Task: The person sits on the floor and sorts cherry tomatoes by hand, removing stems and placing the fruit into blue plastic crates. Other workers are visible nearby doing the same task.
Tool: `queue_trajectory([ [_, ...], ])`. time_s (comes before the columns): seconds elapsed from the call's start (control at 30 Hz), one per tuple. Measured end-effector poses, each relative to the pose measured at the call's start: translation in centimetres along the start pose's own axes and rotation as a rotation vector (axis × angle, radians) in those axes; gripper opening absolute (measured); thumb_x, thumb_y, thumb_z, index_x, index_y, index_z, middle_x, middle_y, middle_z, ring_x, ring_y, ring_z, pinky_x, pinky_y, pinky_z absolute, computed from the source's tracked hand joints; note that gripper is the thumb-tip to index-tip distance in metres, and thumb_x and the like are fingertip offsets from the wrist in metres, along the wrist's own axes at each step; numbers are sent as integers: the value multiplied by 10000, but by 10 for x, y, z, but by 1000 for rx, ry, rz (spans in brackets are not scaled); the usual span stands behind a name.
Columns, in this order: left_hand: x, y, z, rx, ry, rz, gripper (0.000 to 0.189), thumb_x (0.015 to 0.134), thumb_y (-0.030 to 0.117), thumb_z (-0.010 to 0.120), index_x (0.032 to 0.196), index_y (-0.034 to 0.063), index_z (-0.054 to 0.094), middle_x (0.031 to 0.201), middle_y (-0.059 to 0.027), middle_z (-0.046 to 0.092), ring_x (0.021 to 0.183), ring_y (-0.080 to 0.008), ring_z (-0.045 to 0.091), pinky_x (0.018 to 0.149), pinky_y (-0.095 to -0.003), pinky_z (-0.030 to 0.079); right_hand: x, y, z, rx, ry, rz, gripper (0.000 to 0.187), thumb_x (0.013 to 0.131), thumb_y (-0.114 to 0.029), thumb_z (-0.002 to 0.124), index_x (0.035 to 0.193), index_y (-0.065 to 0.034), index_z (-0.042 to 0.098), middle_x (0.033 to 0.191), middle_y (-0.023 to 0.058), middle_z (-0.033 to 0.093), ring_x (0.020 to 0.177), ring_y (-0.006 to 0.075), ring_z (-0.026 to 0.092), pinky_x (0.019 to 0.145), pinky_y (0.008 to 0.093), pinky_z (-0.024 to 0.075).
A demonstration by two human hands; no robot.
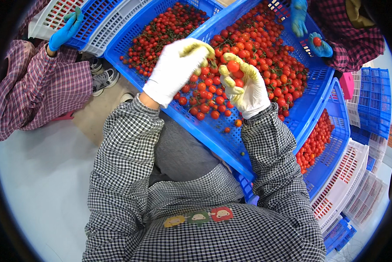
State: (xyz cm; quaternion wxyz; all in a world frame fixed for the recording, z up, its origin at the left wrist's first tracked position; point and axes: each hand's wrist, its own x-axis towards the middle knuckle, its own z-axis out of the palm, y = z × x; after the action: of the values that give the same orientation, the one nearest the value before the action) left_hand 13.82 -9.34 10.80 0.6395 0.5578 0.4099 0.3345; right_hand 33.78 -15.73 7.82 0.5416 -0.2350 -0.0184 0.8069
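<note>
Several red cherry tomatoes [274, 59] lie heaped in a large blue plastic crate [196, 134] before me. My right hand [246, 82], in a white glove with stained fingertips, is palm up over the crate, its fingers curled around a few cherry tomatoes [233, 66]. To its left, my left hand [186, 62], gloved the same way, hovers back up with bent fingers above the heap. Its fingertips are near something greenish, and whether they grip it is unclear. Looser tomatoes [204, 108] lie beneath both hands on the crate's near side.
Another blue crate [117, 52] with small tomatoes and green stems adjoins at the left. At right, a lower blue crate [341, 121] holds tomatoes above white crates [359, 157]. A co-worker's blue-gloved hand [320, 46] holds a tomato at upper right; another's gloved hand [65, 31] is upper left.
</note>
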Motion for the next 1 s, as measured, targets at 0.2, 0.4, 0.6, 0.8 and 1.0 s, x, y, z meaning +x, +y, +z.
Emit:
queue_trajectory([
  [0.2,16,-17,-41,-185,353,-18,233,981,120,537,1155,0,636,1054,-77,673,806,-94,624,653,-163,476,2,1,0,142,-128,67,578,985,-336,527,1419,16,383,1359,270,491,1129,373,596,781,379,595],
  [0.4,33,-47,-80,-518,520,41,248,949,-8,499,1173,-82,575,1126,-183,625,1010,-276,647,960,-344,541,-29,-7,7,-287,41,51,498,979,-377,529,1286,14,513,1254,180,579,1057,232,594,721,301,511],
  [0.6,32,-63,-104,-756,562,57,284,933,-41,498,1205,-121,506,1233,-221,548,1175,-288,561,1037,-358,495,-163,-101,34,-1075,-144,319,498,932,-451,596,1160,-9,615,1185,151,599,966,186,606,633,280,505],
  [0.8,27,-61,-105,393,575,67,421,890,130,662,1274,-3,553,1306,-145,568,1179,-255,569,964,-358,494,-272,-145,60,-2101,34,584,452,853,-246,736,1244,-53,615,1249,169,600,1179,343,556,1016,446,433],
  [1.0,40,-70,-117,268,672,93,614,856,222,695,1387,-1,482,1279,-161,599,1107,-231,600,948,-320,468,-138,-46,37,-1908,17,90,345,846,-88,654,1184,-31,616,1088,150,611,1049,277,616,899,352,505],
])
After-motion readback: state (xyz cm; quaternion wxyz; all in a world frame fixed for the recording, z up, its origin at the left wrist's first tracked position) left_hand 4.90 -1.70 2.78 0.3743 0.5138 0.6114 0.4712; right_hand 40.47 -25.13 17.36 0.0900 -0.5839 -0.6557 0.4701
